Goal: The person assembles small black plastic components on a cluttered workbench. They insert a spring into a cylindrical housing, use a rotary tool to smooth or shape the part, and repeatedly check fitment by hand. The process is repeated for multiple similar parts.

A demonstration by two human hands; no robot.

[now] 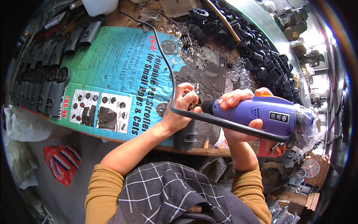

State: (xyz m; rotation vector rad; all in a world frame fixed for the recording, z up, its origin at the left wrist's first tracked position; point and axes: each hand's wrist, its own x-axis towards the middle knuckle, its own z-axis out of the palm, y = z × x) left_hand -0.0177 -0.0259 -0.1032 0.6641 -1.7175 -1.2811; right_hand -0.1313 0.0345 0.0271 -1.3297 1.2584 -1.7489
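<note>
The right hand (238, 112) is wrapped around a purple driver (261, 114) at the worktop's (209, 151) near edge. The left hand (182, 108) pinches a small part on a grey bracket (186, 136) at the driver's tip. Farther left lie rows of brackets (48, 74); far right, black wheels (261, 56).

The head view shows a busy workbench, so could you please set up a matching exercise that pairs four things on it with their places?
Things:
1. purple electric screwdriver
2. dark grey plastic bracket
3. small metal washers
4. rows of grey plastic brackets

Places:
A. scattered at the bench's far middle
B. lined up along the bench's left side
C. gripped in the right hand
D. under the left hand at the bench's near edge

Pairs: 1-C, 2-D, 3-A, 4-B
</note>
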